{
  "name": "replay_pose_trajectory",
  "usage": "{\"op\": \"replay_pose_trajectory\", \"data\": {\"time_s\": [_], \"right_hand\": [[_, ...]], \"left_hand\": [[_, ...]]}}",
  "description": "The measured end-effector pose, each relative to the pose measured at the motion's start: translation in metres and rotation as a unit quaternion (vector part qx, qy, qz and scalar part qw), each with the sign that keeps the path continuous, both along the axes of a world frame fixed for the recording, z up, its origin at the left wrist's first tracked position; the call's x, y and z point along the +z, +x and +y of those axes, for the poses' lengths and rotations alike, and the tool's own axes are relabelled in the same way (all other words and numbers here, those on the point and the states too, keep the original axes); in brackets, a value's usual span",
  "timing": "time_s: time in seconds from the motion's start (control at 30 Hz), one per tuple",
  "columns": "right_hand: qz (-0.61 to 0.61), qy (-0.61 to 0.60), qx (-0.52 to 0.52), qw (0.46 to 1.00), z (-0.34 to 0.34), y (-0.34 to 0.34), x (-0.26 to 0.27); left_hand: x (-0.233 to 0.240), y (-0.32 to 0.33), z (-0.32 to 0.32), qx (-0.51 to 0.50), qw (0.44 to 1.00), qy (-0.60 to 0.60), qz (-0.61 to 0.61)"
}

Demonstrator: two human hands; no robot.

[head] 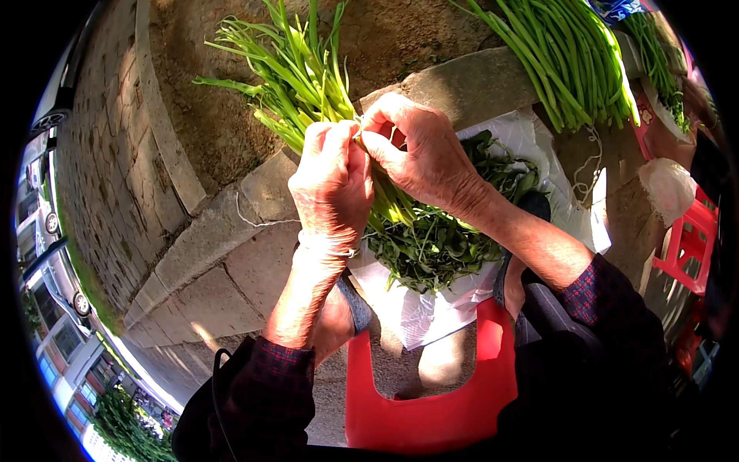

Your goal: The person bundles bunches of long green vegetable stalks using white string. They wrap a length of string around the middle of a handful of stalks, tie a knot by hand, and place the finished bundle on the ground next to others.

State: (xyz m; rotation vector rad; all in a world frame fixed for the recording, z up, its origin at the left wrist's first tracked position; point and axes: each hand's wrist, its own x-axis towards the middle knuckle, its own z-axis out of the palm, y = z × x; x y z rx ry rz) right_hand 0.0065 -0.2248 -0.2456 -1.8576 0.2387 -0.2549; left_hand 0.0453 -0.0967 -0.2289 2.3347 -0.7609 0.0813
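Observation:
A bunch of long green leafy stalks [306, 75] is between my hands at the top centre. My left hand [335, 179] is closed around the bunch from the near side, with a white string [262, 222] trailing out to the left of its wrist. My right hand [415, 144] pinches at the tie point with thumb and index finger, where a bit of pale string shows; the fingertips of both hands nearly meet. Torn green leaves [439, 248] lie on a white plastic sheet [398, 306] below my hands.
A thick bundle of green stems [566, 63] rests on the stone curb [473, 86] at upper right, with loose string [592, 167] beside it. A red plastic stool [433, 416] is at the bottom centre, another red stool [681, 248] at right. Parked cars [60, 271] stand far left.

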Motion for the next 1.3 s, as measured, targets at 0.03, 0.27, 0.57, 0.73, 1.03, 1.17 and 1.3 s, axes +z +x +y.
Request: {"op": "replay_pose_trajectory", "data": {"time_s": [0.03, 0.27, 0.57, 0.73, 1.03, 1.17, 1.3], "right_hand": [[-0.005, 0.003, 0.002, 1.000, 0.001, 0.001, 0.000], [0.049, -0.004, 0.073, 0.996, -0.009, 0.011, 0.008], [0.025, -0.119, 0.200, 0.972, -0.031, 0.031, 0.008], [0.043, -0.098, 0.189, 0.976, -0.029, 0.028, 0.008], [-0.005, -0.057, 0.072, 0.996, -0.013, 0.008, 0.005], [-0.017, -0.113, 0.090, 0.989, -0.012, 0.008, 0.005], [-0.071, -0.154, 0.084, 0.982, -0.011, 0.008, 0.001]], "left_hand": [[0.000, -0.001, 0.000, 0.003, 1.000, 0.009, -0.016], [0.002, -0.008, 0.003, 0.032, 0.999, 0.009, -0.038], [-0.005, -0.003, 0.003, -0.028, 0.993, -0.036, -0.106], [-0.009, 0.002, 0.007, -0.046, 0.992, -0.030, -0.115], [-0.004, 0.002, 0.006, -0.035, 0.998, -0.030, -0.053], [-0.005, 0.004, 0.007, -0.041, 0.996, -0.044, -0.061], [-0.003, 0.004, 0.007, -0.035, 0.998, -0.055, -0.025]]}}
